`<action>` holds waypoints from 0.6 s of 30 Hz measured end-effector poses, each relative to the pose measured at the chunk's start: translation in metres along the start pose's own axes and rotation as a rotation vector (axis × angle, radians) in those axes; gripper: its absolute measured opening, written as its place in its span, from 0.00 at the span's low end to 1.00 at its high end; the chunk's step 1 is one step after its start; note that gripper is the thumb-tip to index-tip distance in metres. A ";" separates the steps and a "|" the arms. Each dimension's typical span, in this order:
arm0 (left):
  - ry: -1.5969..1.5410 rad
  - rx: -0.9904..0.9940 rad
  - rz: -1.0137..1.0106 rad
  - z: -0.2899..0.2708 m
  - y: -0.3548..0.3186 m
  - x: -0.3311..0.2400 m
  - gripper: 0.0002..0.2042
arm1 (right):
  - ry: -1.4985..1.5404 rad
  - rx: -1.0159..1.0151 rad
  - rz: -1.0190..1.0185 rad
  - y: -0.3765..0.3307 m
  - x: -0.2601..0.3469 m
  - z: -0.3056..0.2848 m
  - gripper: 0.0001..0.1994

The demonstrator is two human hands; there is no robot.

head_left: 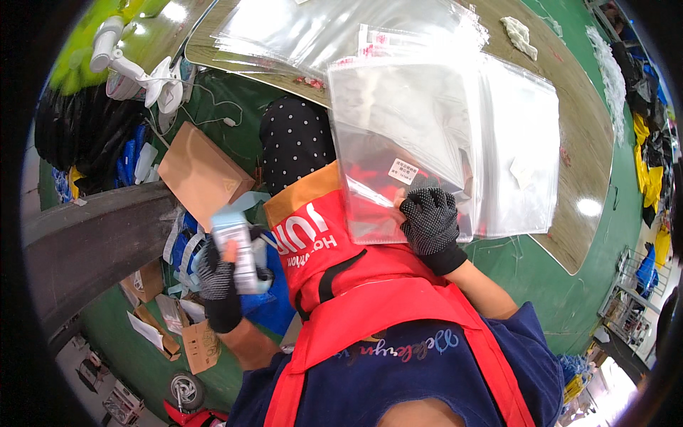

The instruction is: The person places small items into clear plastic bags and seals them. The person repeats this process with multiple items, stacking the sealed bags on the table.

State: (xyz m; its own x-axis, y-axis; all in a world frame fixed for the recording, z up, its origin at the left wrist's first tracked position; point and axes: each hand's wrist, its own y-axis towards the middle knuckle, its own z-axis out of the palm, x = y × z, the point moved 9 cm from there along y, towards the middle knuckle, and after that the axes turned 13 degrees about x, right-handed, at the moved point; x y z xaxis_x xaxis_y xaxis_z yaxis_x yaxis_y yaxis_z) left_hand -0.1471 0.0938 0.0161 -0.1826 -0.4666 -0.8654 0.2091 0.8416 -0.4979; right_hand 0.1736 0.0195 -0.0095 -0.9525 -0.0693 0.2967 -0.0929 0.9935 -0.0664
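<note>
Both my hands wear black dotted gloves with bare fingertips. In my left hand (220, 274), out to the left of my lap, is a white printed sheet of labels (238, 245) with a light blue edge, slightly blurred. My right hand (430, 217) pinches the near edge of a clear plastic bag (398, 92) on top of a stack that overhangs the table toward my lap. A small white printed label (403, 171) sits on this bag, just beyond my fingertips. Beside it lies another pile of clear bags (523, 142), also with a white label on top.
More clear plastic sheets (270, 32) cover the far part of the wooden table (587, 171). A crumpled pale cloth (519, 37) lies at the far right. On my left are a brown cardboard box (203, 171), a white fan-like device (163, 85) with a cable, and a dark curved beam (99, 245).
</note>
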 end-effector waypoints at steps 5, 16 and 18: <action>-0.294 0.480 -0.083 0.120 0.025 0.013 0.16 | 0.227 -0.161 -0.040 -0.001 -0.005 -0.024 0.05; -0.174 0.369 0.058 0.144 0.036 0.013 0.14 | 0.530 -0.053 0.081 -0.007 -0.021 -0.030 0.06; -0.124 0.195 0.173 0.122 0.031 -0.001 0.14 | 0.417 -0.076 0.071 -0.005 -0.018 -0.026 0.05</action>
State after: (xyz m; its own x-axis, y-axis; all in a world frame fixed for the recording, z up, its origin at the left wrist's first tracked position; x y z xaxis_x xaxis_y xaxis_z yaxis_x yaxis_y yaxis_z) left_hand -0.0237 0.0871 -0.0057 -0.0113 -0.3605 -0.9327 0.4102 0.8490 -0.3331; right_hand 0.1989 0.0184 0.0101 -0.7554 0.0272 0.6547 0.0052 0.9994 -0.0355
